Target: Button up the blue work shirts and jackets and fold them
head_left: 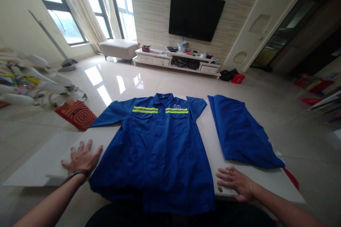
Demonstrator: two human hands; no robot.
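A blue work jacket (pixel 157 149) lies spread front side up on the white table (pixel 210 145), its collar away from me. Yellow-green reflective strips cross its chest, and a small pale logo sits above one pocket. My left hand (pixel 83 156) rests with fingers spread beside the jacket's left edge, holding nothing. On the other side, my right hand (pixel 236 182) lies flat near the table's front edge, fingers apart, next to the hem. Beyond that hand a second blue garment (pixel 239 131) lies folded on the table's right part.
A red patterned bag (pixel 76 114) stands at the table's left. Across the tiled floor are a white bench (pixel 119 48), a low TV cabinet (pixel 151 59) with clutter on it, and a wall-mounted television (pixel 196 15). Something red (pixel 291 179) shows under the table's right edge.
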